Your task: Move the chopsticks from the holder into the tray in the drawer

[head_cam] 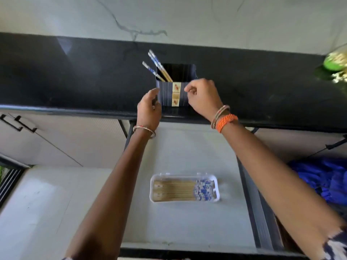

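Both hands' curled, empty fingers [189, 89] are flanking the holder [170, 93]; chopsticks [156, 65] are standing above, untouched.

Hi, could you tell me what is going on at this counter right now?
A person is moving chopsticks from a dark blue holder on the black counter into a clear tray in the open drawer below. The tray already holds many chopsticks lying flat. A few chopsticks are left leaning in the holder. The left hand and right hand are at the holder's two sides, and neither holds a chopstick.
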Available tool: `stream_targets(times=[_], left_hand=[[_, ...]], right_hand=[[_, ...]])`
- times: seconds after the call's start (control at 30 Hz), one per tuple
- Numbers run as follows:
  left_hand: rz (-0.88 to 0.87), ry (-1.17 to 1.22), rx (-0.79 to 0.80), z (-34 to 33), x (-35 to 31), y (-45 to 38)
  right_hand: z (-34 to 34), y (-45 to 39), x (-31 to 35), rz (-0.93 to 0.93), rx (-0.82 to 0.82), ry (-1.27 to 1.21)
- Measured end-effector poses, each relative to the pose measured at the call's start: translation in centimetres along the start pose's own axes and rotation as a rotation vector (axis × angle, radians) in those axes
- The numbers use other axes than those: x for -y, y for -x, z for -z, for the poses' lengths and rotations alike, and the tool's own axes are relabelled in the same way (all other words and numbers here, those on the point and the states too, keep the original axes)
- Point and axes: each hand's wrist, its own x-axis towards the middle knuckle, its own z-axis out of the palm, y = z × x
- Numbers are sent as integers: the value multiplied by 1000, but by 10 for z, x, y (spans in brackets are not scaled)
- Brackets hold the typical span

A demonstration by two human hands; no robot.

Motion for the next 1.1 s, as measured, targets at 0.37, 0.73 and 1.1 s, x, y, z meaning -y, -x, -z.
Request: stream_targets(times=[0.37, 0.73, 1.1], left_hand=[[-267, -440, 109, -15, 19, -68], [-253, -370, 102, -19, 31, -70], [-217, -326, 125, -14, 19, -68]], right_hand=[[-78, -141, 10, -188, 339, 84], [-110, -160, -11, -218, 217, 43], [-105, -159, -3, -127, 281, 167]])
